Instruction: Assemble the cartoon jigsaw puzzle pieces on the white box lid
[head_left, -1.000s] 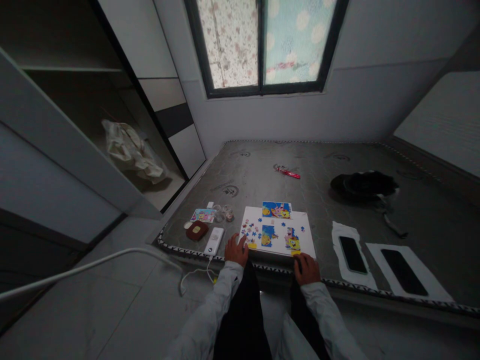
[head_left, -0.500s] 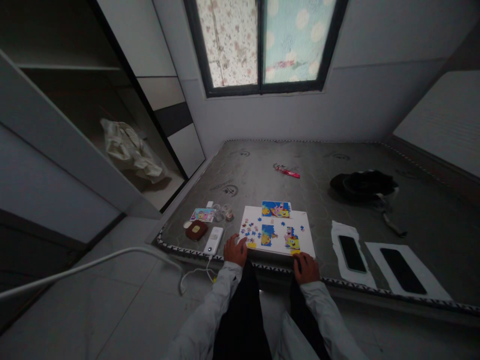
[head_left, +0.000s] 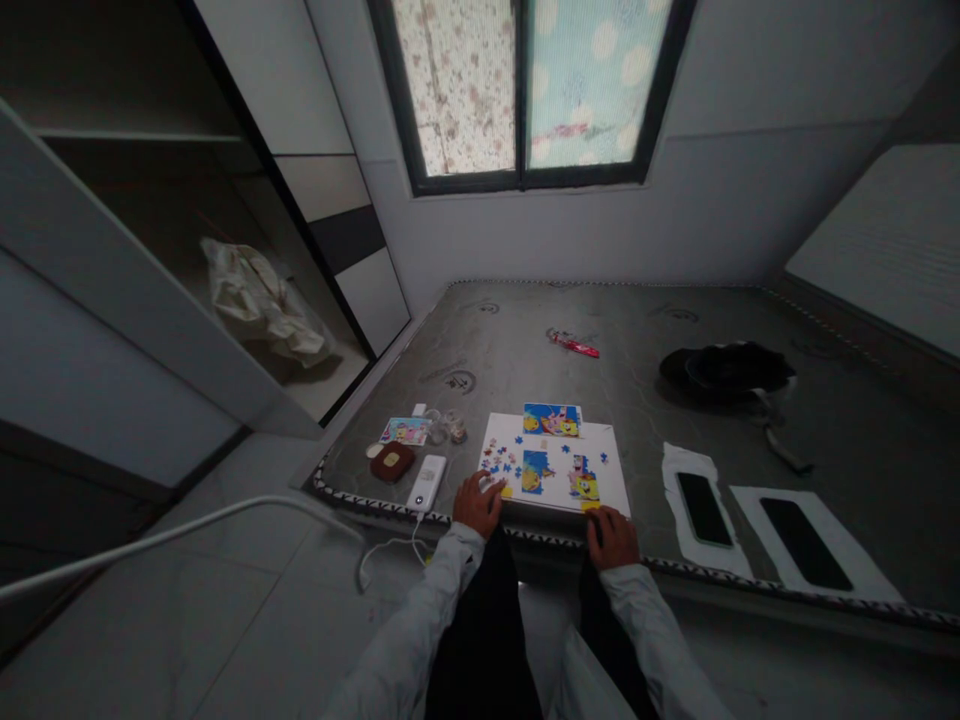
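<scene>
A white board (head_left: 486, 436) lies at the near edge of the mattress. On it are a partly joined cartoon jigsaw section (head_left: 533, 472) in blue and yellow, a second joined section (head_left: 583, 482), and several loose puzzle pieces (head_left: 509, 469) on the left. A finished-picture card (head_left: 553, 419) overlaps the board's far edge. My left hand (head_left: 478, 503) is at the near left corner, fingers apart, fingertips over the board beside a yellow piece. My right hand (head_left: 613, 537) rests with bent fingers on the near right edge, grasping nothing visible.
Left of the board lie a white power bank (head_left: 427, 483) with a cable, a brown case (head_left: 392, 461), a colourful card (head_left: 406, 430) and small clear containers (head_left: 454, 426). To the right are two phones (head_left: 704, 508) on white sheets. A black cap-like item (head_left: 726, 370) sits farther back.
My left hand has shifted slightly right, its fingers reaching a little further over the board's corner. My right hand and the joined sections have stayed in place.
</scene>
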